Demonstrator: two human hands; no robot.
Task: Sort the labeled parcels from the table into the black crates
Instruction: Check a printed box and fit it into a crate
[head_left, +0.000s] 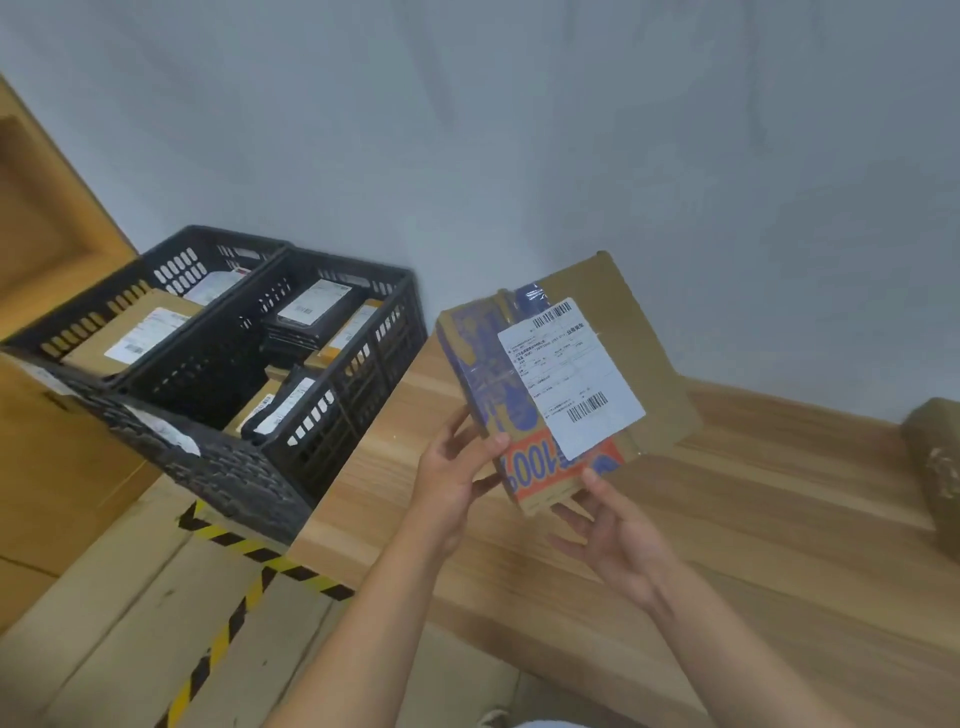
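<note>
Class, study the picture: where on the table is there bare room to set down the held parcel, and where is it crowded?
Bare wood lies between the crates and the left hand, and on the table from the right hand to the brown parcel at the right edge. Crowded: both crates, the nearer one fuller.

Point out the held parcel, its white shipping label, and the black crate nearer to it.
held parcel (480, 364): head view, blue printed front.
shipping label (569, 376): head view, label's middle.
nearer black crate (348, 261): head view, far rim.
</note>
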